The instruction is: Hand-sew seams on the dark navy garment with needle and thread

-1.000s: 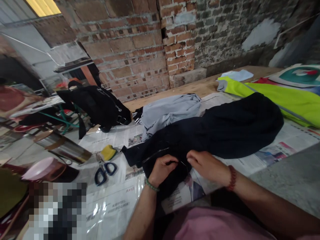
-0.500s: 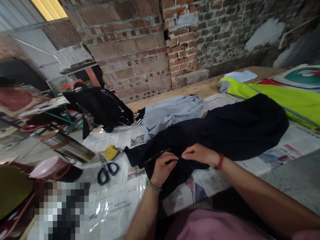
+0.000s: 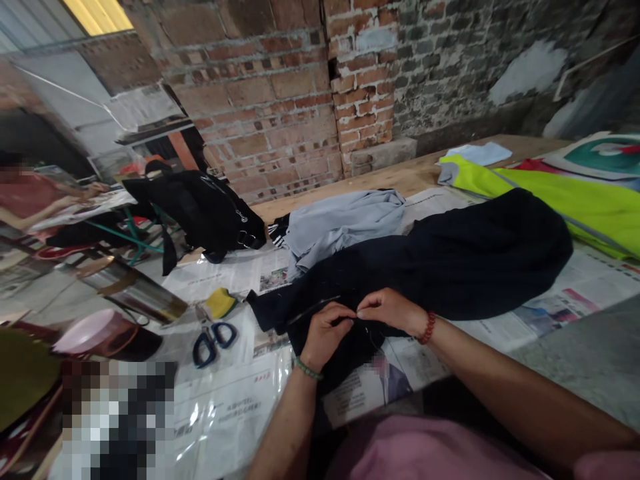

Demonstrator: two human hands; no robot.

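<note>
A dark navy garment (image 3: 450, 253) lies bunched across the newspaper-covered table in front of me. My left hand (image 3: 327, 333), with a green bead bracelet at the wrist, pinches a fold of its black part. Fingertips almost meeting the left ones, my right hand (image 3: 393, 312) is closed in a pinch; a red bead bracelet is on that wrist. What sits between the right fingertips is too small to make out. A bit of pale thread shows on the cloth just below them. Left of the garment lie blue-handled scissors (image 3: 213, 339) and a yellow sponge-like piece (image 3: 220, 303).
Behind the garment are a light grey cloth (image 3: 345, 217) and a black bag (image 3: 210, 213). A steel flask (image 3: 135, 293) and a pink-lidded cup (image 3: 107, 333) stand left. At right are a neon-yellow garment (image 3: 555, 197) and an iron (image 3: 600, 157). Another person sits far left.
My right hand has moved slightly left, bringing its fingertips nearer the left ones. The left hand stays almost in place on the dark cloth. The view has shifted slightly.
</note>
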